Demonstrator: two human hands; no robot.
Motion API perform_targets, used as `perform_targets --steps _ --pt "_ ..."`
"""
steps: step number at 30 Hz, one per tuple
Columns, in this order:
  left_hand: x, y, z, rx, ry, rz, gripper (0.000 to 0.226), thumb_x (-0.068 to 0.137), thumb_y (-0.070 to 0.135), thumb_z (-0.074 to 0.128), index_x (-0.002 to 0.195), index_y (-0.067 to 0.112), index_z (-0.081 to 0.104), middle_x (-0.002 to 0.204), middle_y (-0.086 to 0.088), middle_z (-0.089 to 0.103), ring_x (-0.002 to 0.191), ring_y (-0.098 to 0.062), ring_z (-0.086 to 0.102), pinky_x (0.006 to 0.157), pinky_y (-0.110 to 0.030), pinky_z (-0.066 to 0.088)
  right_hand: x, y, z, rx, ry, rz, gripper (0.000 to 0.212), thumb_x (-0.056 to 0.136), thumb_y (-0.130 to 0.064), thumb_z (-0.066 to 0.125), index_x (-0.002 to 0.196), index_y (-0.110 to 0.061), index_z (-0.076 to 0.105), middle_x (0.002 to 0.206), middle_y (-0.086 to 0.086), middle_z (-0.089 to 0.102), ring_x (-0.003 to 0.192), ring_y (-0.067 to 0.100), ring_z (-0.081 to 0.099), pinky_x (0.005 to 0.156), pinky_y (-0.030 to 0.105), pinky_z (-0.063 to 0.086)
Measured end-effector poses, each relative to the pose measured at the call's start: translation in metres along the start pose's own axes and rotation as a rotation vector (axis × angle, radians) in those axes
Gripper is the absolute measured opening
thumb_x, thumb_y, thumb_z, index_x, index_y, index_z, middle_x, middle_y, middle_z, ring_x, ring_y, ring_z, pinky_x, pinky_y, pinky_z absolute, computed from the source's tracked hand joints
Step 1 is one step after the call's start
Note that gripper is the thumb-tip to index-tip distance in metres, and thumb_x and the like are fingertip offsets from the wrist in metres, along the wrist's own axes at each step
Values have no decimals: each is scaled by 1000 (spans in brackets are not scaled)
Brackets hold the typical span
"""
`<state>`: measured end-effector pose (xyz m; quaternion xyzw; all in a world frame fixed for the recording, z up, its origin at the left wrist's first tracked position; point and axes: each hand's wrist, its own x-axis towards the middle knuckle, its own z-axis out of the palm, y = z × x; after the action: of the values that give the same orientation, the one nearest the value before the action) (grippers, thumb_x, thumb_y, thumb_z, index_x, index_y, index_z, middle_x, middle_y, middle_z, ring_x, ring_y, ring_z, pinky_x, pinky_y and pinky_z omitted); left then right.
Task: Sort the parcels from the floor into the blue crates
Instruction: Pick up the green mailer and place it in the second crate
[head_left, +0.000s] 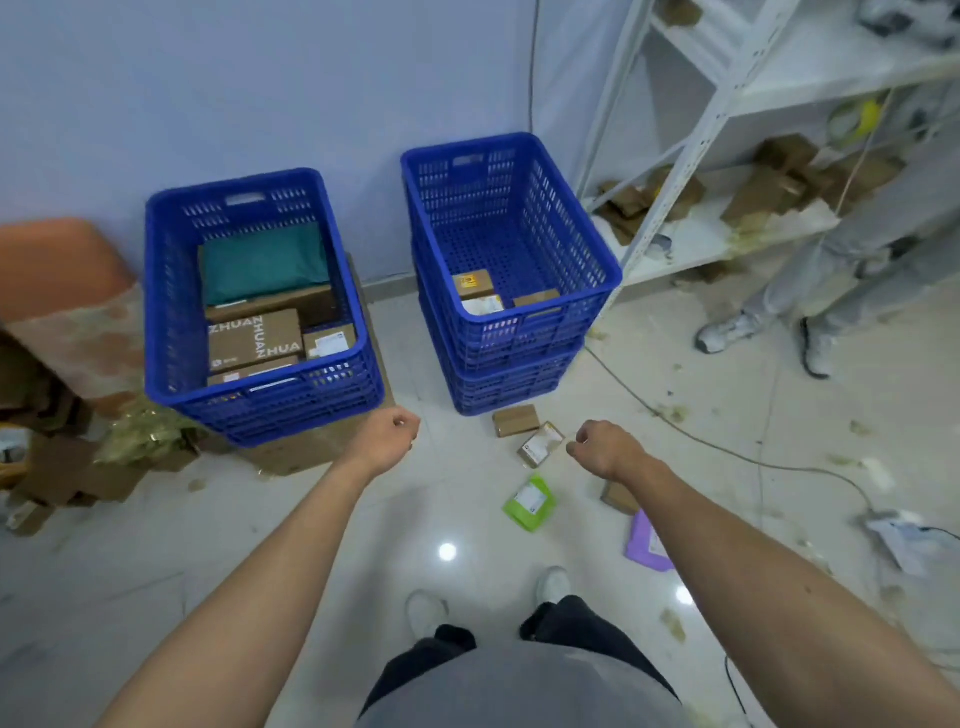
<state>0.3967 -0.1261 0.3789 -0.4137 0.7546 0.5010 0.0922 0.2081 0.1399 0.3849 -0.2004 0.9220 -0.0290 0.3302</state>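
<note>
Two blue crates stand by the wall. The left crate (156, 291) holds a dark green bag (265, 262) and several brown boxes (254, 338). The right crate (613, 270), stacked on others, holds a few small boxes (472, 286). On the floor before it lie a brown box (516, 420), a small labelled box (540, 445), a green pouch (530, 502), a purple bag (647, 543) and a brown box (618, 496) partly under my right forearm. My left hand (389, 436) and my right hand (597, 447) hang forward with loosely curled fingers, holding nothing.
A white metal rack (675, 171) with cardboard scraps stands at the right, with another person's legs (810, 301) beside it. A cable (727, 447) runs across the tiles. Cardboard clutter (62, 467) piles up at the left. My shoes (426, 613) are below.
</note>
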Motion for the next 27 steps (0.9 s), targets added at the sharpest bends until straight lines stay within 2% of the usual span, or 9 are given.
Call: perform_targets --steps 3,7,10,12,14,16,19,23,27 --pt "0 8 33 -14 -61 -7 18 98 21 55 93 12 70 103 -12 72 95 -29 71 94 -45 56 -13 37 8 -1 -2 43 38 92 -36 51 115 -9 63 124 15 62 112 31 58 87 33 45" --pt "-3 17 82 10 -126 -27 17 98 24 55 90 17 68 102 -11 72 95 -28 71 95 -45 55 -22 92 21 23 -44 90 29 92 -36 50 95 -10 61 119 16 63 107 32 59 81 32 45" --pt "-1 26 122 33 -160 -52 16 95 22 57 96 17 71 101 -7 71 97 -27 70 96 -46 55 -19 131 30 50 -74 112 28 93 -38 49 100 -13 59 118 14 62 106 32 59 79 32 42" --pt "-2 34 148 71 -168 -68 15 94 23 57 96 20 72 102 -5 72 98 -27 69 97 -44 54 -14 156 37 49 -79 101 27 94 -38 49 101 -13 59 118 14 61 108 31 58 83 33 43" --pt "-2 41 173 107 -158 -85 15 94 26 56 96 22 71 105 -5 72 102 -28 68 98 -43 53 -4 179 43 19 -101 53 35 96 -36 48 115 -10 61 125 14 57 120 31 53 93 34 42" --pt "-3 46 195 139 -139 -105 17 96 28 55 99 23 71 109 -6 72 104 -29 68 98 -42 53 6 197 47 -7 -134 15 44 96 -38 48 130 -10 55 136 12 52 127 31 48 100 37 40" --pt "-2 50 221 164 -114 -145 19 98 28 54 104 22 71 113 -7 71 105 -29 67 99 -40 51 24 218 54 -58 -183 -24 50 95 -41 47 136 -13 49 140 9 48 124 31 51 92 36 43" --pt "12 41 251 170 -77 -200 21 100 26 52 111 22 69 113 -6 70 107 -28 66 99 -40 51 60 239 73 -166 -223 -97 47 95 -40 47 134 -12 46 140 10 44 123 31 50 88 37 41" --pt "43 6 282 189 -79 -229 25 99 24 48 115 25 68 106 1 67 100 -21 62 90 -30 48 107 245 111 -202 -274 -122 47 95 -34 49 136 -11 43 137 12 46 123 31 50 92 41 46"
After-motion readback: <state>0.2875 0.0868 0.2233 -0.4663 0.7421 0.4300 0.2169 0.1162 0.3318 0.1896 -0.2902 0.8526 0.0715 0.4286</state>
